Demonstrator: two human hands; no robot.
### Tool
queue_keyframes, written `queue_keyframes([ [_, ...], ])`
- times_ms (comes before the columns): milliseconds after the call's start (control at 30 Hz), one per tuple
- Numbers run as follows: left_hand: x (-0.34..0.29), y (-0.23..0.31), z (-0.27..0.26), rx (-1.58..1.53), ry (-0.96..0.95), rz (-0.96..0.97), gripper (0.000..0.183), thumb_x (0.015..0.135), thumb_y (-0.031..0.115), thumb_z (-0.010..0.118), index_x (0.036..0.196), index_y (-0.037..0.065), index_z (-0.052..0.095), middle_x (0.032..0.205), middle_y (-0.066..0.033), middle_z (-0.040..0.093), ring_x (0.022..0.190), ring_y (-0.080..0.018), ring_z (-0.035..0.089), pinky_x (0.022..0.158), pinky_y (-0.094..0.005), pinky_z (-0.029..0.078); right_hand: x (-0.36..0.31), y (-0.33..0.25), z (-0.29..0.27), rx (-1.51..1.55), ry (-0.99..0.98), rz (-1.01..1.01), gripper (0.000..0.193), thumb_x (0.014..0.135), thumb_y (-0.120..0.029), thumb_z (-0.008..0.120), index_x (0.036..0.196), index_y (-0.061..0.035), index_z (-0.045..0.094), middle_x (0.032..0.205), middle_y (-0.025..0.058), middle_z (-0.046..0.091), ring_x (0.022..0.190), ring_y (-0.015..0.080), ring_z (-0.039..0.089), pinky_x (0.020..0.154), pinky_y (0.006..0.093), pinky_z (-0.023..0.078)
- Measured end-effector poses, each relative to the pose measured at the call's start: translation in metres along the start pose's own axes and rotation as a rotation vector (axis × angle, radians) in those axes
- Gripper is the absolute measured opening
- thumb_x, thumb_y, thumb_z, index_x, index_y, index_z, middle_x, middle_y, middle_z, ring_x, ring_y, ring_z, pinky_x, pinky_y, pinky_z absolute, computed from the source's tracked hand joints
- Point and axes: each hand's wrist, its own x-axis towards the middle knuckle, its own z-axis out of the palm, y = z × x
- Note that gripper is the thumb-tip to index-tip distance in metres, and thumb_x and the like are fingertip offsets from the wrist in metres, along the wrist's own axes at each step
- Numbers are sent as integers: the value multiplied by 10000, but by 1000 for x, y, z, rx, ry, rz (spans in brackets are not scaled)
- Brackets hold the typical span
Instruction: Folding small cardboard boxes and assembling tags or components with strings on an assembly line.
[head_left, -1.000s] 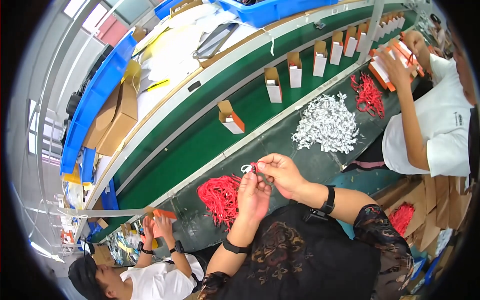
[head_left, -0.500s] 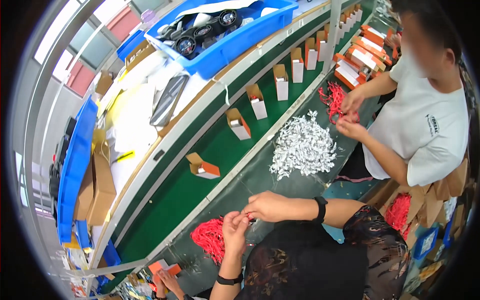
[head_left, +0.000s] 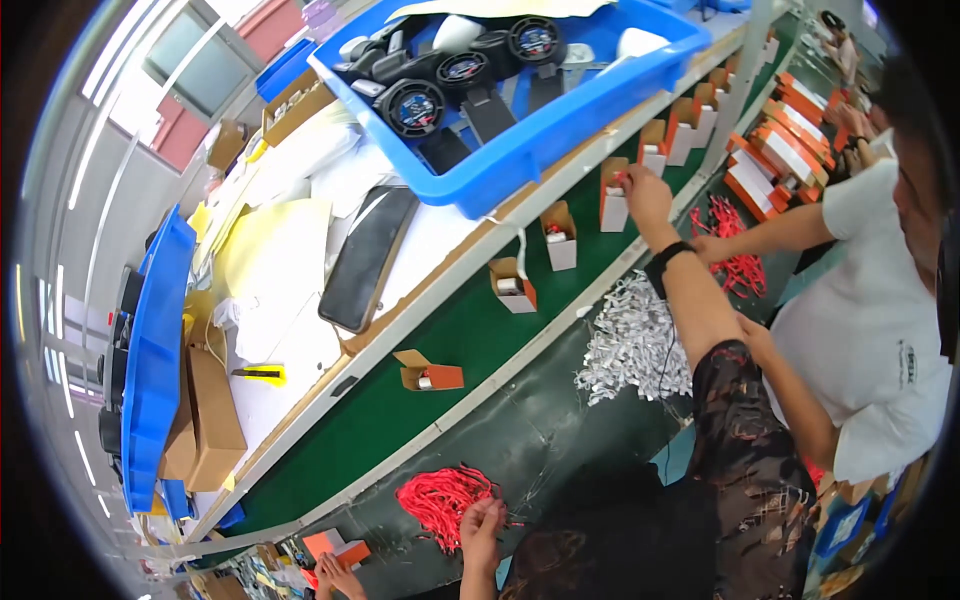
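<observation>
My right hand (head_left: 650, 205), a black band on its wrist, stretches over the green conveyor to an open upright white-and-orange carton (head_left: 613, 212). A bit of red cord (head_left: 621, 178) shows at its fingertips, by the carton's mouth. My left hand (head_left: 482, 530) is low in the view, beside a pile of red cords (head_left: 438, 500) on the dark worktop. Its thumb and fingers are pinched together; what they hold, if anything, cannot be made out. Further along the conveyor's near part, another open carton (head_left: 440, 377) lies tilted.
Small bundled white pieces (head_left: 635, 345) form a heap under my right forearm. A co-worker in a white shirt (head_left: 850, 320) stands at right by more red cords (head_left: 735, 250). On the shelf are a blue tray (head_left: 570, 150) of black parts, a dark flat slab (head_left: 370, 260) and a yellow cutter (head_left: 265, 374).
My hands were together by the red cords; the right has moved up and away to a carton on the conveyor, while the left stays near the pile. The view has shifted too.
</observation>
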Motion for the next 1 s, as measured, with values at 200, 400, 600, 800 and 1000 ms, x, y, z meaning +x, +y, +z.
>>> queue_keyframes([
  [200,-18,-6,-25,-129,214,10,207,929,113,664,1110,37,597,1011,-66,683,846,-131,636,747,-267,505,2,-3,81,-331,-538,-102,201,906,-172,529,874,-54,689,904,178,714,854,347,705,730,468,572],
  [400,-15,-26,-35,-90,301,-8,296,926,172,684,1176,30,612,973,-27,671,857,-116,623,740,-254,489,-34,143,157,-325,-467,-375,156,798,-119,613,930,-53,664,901,170,679,884,333,678,803,438,546],
  [600,-38,-14,-16,56,269,143,348,926,223,693,1194,19,604,1001,-23,653,904,-101,597,795,-254,491,-87,81,77,-136,-482,-207,350,889,-225,645,1142,8,584,1020,281,650,919,453,631,773,503,500],
  [800,-31,-8,5,75,31,369,429,888,261,732,1201,7,584,1078,-80,657,978,-170,638,874,-307,506,-157,-51,-165,25,-704,-229,450,824,-144,707,1214,36,574,1064,281,639,1003,460,608,861,467,479],
  [1000,-45,34,41,869,-221,937,1032,694,387,832,1481,10,281,1441,-253,399,1352,-415,384,1123,-459,328,-257,-171,-272,512,-1293,-490,394,789,-168,737,1128,-5,619,962,213,672,892,385,656,768,439,507],
])
